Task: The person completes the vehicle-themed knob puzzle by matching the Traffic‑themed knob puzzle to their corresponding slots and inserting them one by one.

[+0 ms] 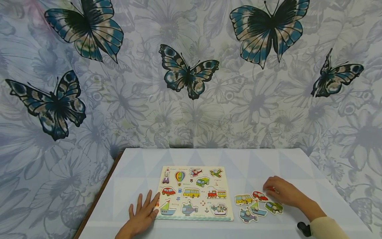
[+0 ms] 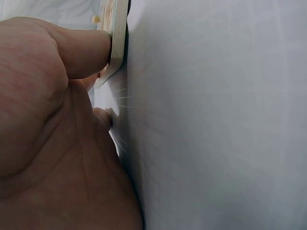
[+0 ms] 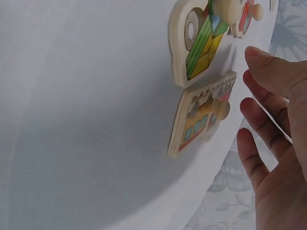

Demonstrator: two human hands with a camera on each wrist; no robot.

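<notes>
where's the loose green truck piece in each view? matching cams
Head: green truck piece lower right, at the right end of the loose pieces, just below the right hand.
Left wrist: not in it.
Right wrist: top, right of centre.
Shared landmark: white tabletop, in all three.

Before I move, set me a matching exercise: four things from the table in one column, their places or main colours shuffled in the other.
Column one:
1. left hand
2. loose car
3. loose bus
4. loose truck

Column two:
A. mostly yellow
B. at the left edge of the board
C. mostly green
D. mostly red

Right pairs: 1-B, 2-D, 3-A, 4-C.
</notes>
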